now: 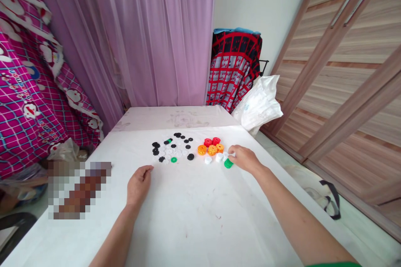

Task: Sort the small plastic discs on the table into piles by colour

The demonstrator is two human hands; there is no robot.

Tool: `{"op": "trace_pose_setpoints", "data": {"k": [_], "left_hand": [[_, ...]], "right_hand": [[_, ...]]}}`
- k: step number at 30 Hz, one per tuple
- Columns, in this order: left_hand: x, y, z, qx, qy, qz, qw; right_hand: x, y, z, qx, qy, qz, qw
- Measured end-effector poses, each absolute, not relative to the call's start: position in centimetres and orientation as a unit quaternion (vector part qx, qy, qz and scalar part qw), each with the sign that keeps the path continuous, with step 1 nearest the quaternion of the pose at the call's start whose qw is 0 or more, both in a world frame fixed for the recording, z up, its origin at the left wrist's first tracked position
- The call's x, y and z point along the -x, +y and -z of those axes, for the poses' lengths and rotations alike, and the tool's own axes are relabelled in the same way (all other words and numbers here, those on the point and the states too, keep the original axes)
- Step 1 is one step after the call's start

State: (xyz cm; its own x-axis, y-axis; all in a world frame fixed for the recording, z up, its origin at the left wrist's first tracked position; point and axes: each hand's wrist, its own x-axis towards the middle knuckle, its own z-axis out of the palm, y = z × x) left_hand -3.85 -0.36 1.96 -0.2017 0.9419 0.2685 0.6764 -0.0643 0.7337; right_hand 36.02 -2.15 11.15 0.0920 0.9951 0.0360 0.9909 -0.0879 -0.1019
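Observation:
Above the white pieces on the right, my right hand [244,157] is closed in a pinch, with a white notched disc [232,154] at its fingertips. Just below it lies a stack of green notched discs [228,163], beside small white stacks [219,157]. Orange discs [212,150] and red discs [208,142] are piled to their left. My left hand [139,181] rests by the table's left part with fingers curled in, nothing visible in them. Beyond it spread loose white discs [171,151], with black discs [156,145] around them and a green disc [173,159].
A white cloth [188,204] covers the table. A white plastic bag [260,104] stands past its right far edge, near wooden wardrobe doors [338,71]. Purple curtains [163,37] hang behind. A blurred patch [83,192] hides something at the left edge.

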Motion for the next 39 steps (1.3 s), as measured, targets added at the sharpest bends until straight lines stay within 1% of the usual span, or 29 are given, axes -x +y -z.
{"op": "trace_pose_setpoints", "data": {"k": [3,7,11,15,25,29,34,39], "left_hand": [[3.9,-0.2,-2.0,-0.588,0.669,-0.42,0.174],[4.2,0.2,-1.6,-0.555,0.673,-0.446,0.201],[4.4,0.5,-0.6,-0.535,0.665,-0.461,0.244],[4.3,0.2,0.0,-0.54,0.65,-0.472,0.251],[3.9,-0.3,0.1,-0.57,0.629,-0.47,0.242],[3.8,-0.4,-0.1,-0.579,0.629,-0.463,0.233],[3.8,-0.4,0.0,-0.594,0.622,-0.463,0.213],[3.9,-0.3,-0.1,-0.602,0.621,-0.459,0.201]], "right_hand": [[-34.1,-0.7,-11.7,0.722,-0.689,-0.015,0.069],[-28.3,2.5,-11.9,0.662,-0.744,-0.042,0.077],[-21.8,6.4,-10.8,0.612,-0.784,-0.071,0.072],[-17.5,10.1,-9.4,0.608,-0.788,-0.075,0.063],[-13.5,15.1,-8.4,0.634,-0.768,-0.089,-0.006],[-13.0,15.9,-8.4,0.637,-0.764,-0.104,-0.015],[-12.9,16.2,-8.1,0.65,-0.748,-0.13,0.019],[-15.0,16.0,-8.0,0.67,-0.713,-0.188,0.086]]}}
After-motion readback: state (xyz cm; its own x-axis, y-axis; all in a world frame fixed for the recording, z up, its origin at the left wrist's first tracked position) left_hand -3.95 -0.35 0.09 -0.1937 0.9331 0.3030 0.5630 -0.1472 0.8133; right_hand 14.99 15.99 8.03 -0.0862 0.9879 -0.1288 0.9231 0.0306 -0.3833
